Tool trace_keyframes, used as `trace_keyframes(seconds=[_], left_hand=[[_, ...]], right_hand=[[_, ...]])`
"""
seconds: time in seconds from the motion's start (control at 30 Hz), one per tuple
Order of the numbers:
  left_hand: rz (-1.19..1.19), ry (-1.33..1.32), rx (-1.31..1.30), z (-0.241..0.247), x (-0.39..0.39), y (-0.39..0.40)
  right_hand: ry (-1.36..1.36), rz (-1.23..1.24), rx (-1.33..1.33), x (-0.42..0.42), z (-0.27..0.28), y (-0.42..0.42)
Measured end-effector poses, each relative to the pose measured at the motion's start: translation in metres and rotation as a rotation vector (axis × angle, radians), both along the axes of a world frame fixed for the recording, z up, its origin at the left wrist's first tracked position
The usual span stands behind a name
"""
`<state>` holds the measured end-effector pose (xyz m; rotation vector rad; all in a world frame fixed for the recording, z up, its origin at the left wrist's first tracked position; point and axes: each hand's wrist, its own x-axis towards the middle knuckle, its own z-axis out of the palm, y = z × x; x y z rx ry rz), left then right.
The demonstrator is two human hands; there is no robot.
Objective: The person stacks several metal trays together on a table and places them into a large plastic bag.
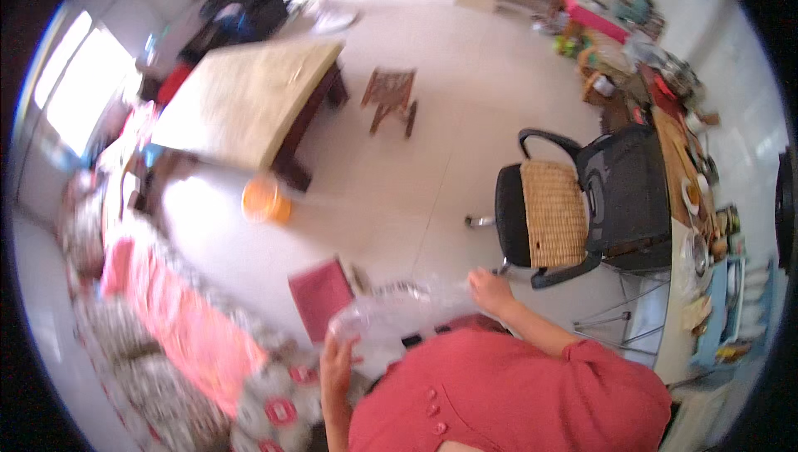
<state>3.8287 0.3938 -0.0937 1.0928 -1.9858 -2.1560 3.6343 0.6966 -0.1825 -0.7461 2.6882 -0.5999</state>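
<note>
A clear plastic bag or sheet [405, 305] stretches between my two hands in front of my red top. Its left end is gripped by my left hand [338, 355], with the fingers pointing up. My right hand [491, 292] is closed around the other end, held higher and farther out. Dark print or marks show near the plastic's upper edge, too blurred to tell. Below and beyond the plastic, a dark red square stool or box [321, 296] stands on the pale tiled floor [399, 221].
A black office chair with a woven mat [555, 215] stands at right, before a cluttered counter [676, 196]. A sofa with a pink cover [187, 321] runs along the left. Farther off are an orange bucket [265, 199], a low table [249, 96] and a small wooden stool [391, 93].
</note>
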Motion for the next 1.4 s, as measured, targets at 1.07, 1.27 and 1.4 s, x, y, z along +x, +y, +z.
trace_keyframes(seconds=[1.07, 1.27, 1.4], left_hand=[[-0.967, 0.079, -0.199, 0.053, -1.025, 0.044], [-1.113, 0.182, -0.270, 0.034, -1.206, 0.106], [-1.123, 0.150, -0.245, 0.036, -1.311, 0.153]], right_hand=[[-0.333, -1.171, -0.933, -0.721, 0.049, 0.070], [0.065, -1.281, -0.785, -0.840, 0.028, 0.120], [-0.141, -1.344, -0.760, -0.965, 0.054, 0.169]])
